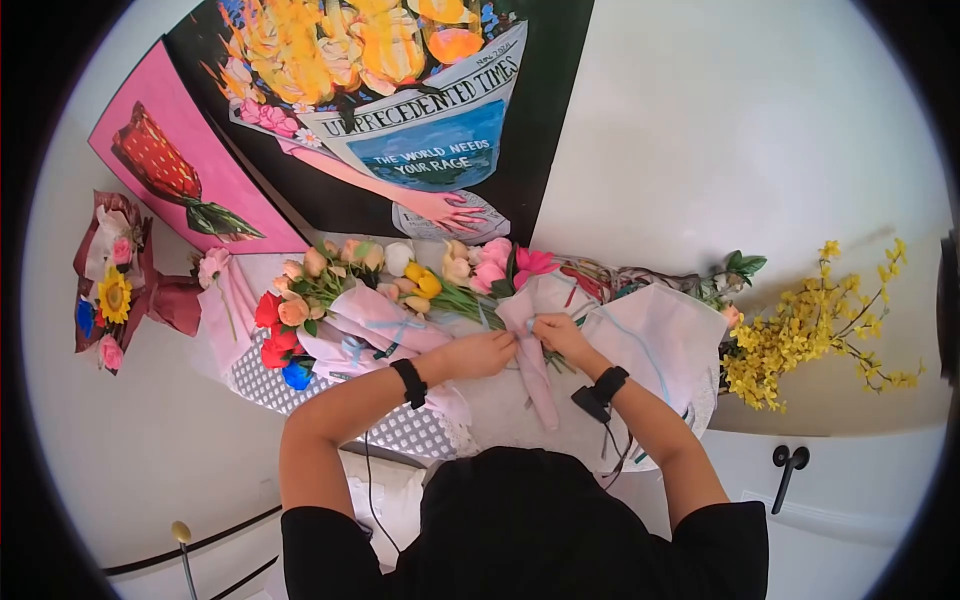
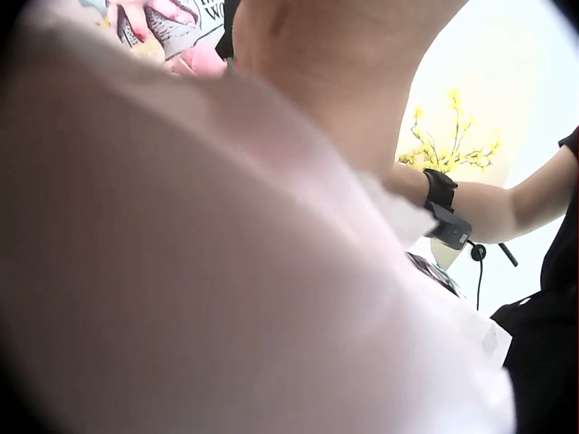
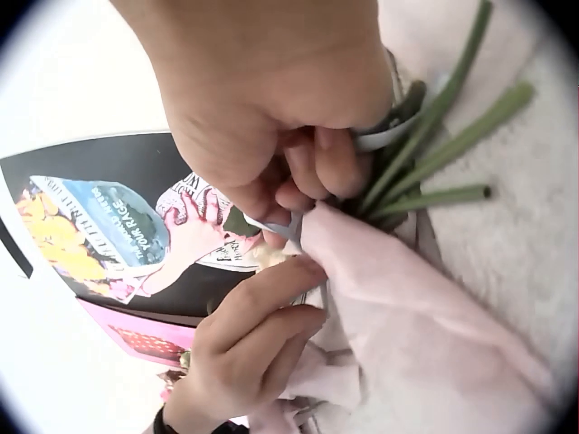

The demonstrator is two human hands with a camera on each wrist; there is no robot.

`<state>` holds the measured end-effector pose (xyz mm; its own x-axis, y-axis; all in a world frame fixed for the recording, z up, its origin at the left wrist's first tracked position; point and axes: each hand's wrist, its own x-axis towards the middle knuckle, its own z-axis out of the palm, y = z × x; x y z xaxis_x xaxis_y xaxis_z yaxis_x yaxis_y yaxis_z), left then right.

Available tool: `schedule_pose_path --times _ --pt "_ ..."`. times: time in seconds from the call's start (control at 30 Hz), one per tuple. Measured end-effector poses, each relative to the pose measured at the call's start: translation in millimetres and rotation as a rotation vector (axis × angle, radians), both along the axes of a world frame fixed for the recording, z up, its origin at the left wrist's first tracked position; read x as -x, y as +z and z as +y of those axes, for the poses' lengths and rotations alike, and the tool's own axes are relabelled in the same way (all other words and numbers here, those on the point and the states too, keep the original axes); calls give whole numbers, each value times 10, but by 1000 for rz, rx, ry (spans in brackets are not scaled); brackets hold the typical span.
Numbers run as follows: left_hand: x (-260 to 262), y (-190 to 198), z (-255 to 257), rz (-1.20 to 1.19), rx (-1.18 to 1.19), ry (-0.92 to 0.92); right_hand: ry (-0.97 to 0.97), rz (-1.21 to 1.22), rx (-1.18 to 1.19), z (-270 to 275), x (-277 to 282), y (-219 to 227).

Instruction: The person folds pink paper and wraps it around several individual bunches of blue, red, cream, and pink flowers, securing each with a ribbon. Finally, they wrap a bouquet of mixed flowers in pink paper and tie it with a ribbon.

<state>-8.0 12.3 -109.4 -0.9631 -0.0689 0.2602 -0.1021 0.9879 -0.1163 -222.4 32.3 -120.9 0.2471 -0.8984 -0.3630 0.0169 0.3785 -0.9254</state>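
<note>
A small bouquet in pale pink wrapping paper [image 1: 538, 385] lies between the hands at the table's middle. Green stems [image 3: 457, 149] stick out past the paper in the right wrist view. My right hand [image 1: 562, 336] has its fingers curled at the bouquet's neck, pinching a pale blue ribbon [image 3: 282, 226]. From the other side my left hand [image 1: 484, 354] pinches at the same spot, its fingertips at the ribbon and paper edge. Blurred pink paper fills most of the left wrist view, hiding the left fingers there.
Wrapped flowers with pale pink paper [image 1: 375, 320] lie to the left, beside yellow tulips [image 1: 425, 283] and pink flowers [image 1: 492, 265]. More pink paper with blue ribbon [image 1: 640, 340] spreads at right. Yellow branches [image 1: 770, 365] stand beyond the table's right end; paintings [image 1: 400, 110] lean behind.
</note>
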Motion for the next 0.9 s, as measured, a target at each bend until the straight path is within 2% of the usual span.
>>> schedule_pose_path --times 0.03,0.07,0.1,0.13,0.2,0.23,0.3,0.33,0.4,0.43,0.5,0.53,0.6,0.63,0.7,0.73,0.77,0.8,0.83,0.9 --pt "6 10 -18 -1 1 2 91 70 36 -42 34 -1" --pt "18 1 -41 -61 -95 5 90 69 36 -87 55 -56" --pt "26 8 -62 -121 -190 6 185 198 265 -135 65 -122" --pt "27 15 -83 -123 -189 3 279 328 495 -180 84 -184" --pt "30 29 -106 -61 -463 162 340 396 503 -228 96 -70" --pt "55 30 -116 -62 -463 159 405 464 510 -238 98 -14" --pt "106 -65 -143 266 -663 566 398 442 472 -241 110 3" --pt "90 -130 -182 265 -664 567 393 420 434 -239 113 10" --pt "47 -213 -269 147 -960 638 391 413 373 -233 119 23" --pt "40 -257 -301 148 -962 641 387 406 313 -227 123 31" --pt "45 -117 -334 34 -2053 677 373 357 340 -218 145 -30" --pt "63 -48 -276 33 -2047 677 354 307 372 -220 148 -52" --pt "162 36 -81 494 -2341 877 363 310 335 -200 184 -80" --pt "218 38 -14 494 -2328 874 375 314 283 -199 195 -95" --pt "335 -11 146 736 -2118 918 349 274 234 -172 173 -3" --pt "390 -128 187 732 -2118 914 327 237 177 -152 173 33" --pt "446 -319 199 781 -1853 850 323 239 177 -147 185 30" --pt "481 -348 205 818 -1589 782 337 209 144 -146 197 21" --pt "486 -375 210 819 -1591 779 351 178 112 -143 208 14" --pt "481 -194 217 595 -1328 789 319 135 82 -127 183 27"
